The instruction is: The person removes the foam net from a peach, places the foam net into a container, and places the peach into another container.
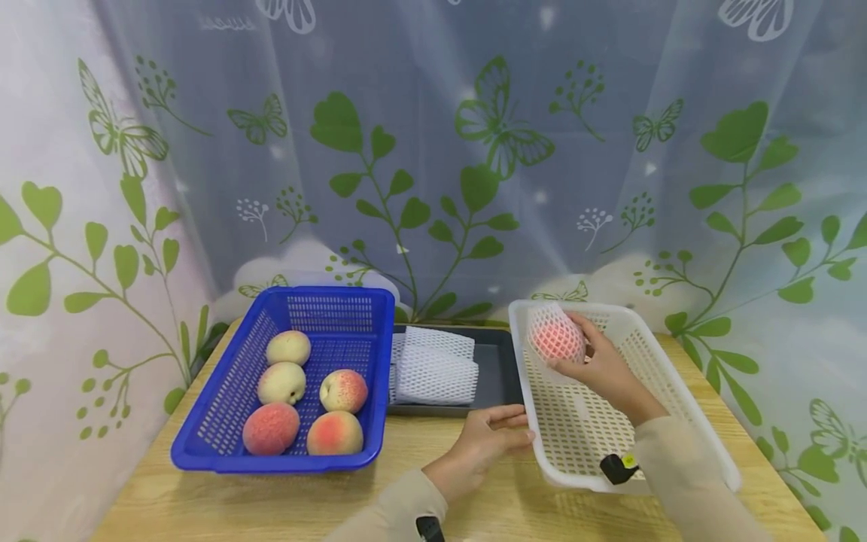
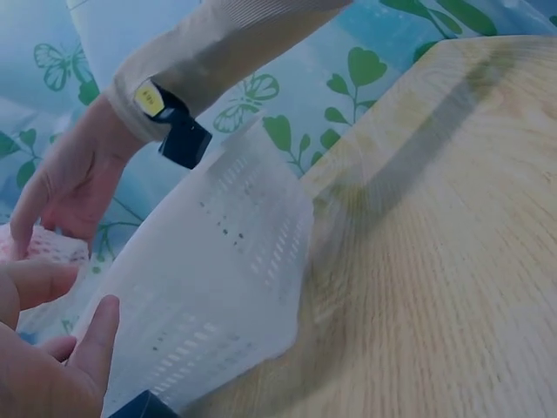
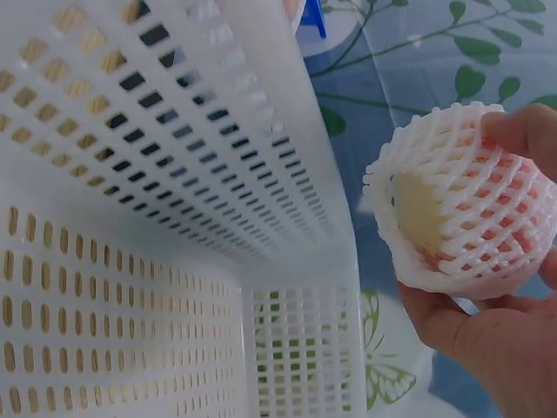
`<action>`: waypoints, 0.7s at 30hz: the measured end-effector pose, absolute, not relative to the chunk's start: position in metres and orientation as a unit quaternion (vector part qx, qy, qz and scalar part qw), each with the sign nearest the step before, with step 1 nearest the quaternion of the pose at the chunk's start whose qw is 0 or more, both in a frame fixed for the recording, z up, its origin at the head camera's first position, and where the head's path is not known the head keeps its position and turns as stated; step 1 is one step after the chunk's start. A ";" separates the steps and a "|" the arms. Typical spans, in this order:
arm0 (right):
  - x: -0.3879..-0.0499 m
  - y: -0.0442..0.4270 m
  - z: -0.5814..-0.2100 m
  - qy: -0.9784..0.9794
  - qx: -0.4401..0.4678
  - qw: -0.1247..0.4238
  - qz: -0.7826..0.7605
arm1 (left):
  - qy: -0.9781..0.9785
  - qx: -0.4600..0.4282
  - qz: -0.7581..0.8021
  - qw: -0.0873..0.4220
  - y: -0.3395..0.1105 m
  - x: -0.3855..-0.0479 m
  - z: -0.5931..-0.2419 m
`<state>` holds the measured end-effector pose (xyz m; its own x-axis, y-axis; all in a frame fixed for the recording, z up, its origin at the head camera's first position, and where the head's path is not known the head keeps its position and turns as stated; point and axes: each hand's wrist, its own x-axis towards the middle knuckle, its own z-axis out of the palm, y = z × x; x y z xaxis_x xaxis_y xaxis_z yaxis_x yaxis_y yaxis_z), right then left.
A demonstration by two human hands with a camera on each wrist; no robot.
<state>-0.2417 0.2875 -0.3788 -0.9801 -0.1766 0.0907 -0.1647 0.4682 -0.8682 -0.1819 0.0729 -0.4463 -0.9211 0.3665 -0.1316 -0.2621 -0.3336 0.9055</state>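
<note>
My right hand grips a pink peach in a white foam net sleeve above the far left part of the white basket. In the right wrist view, the sleeve wraps the peach and pale skin shows through its open end. Thumb and fingers lie on opposite sides of it. My left hand is beside the basket's left wall, its fingers extended and the fingertips at the rim. In the left wrist view, the thumb and fingers of that hand stand apart next to the basket wall.
A blue basket holding several peaches stands on the left of the wooden table. Between the baskets, a dark tray carries flat white foam nets. A patterned curtain hangs behind.
</note>
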 end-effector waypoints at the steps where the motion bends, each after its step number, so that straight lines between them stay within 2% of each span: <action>1: -0.240 0.285 -0.378 0.859 -0.103 0.006 -0.501 | 0.544 0.049 0.815 0.194 0.071 -0.183 -0.446; 14: -0.225 0.246 -0.381 0.825 -0.198 0.041 -0.528 | 0.547 0.031 0.820 0.163 0.034 -0.200 -0.433; 21: -0.220 0.227 -0.384 0.822 -0.226 0.070 -0.517 | 0.545 0.064 0.822 0.153 0.016 -0.207 -0.427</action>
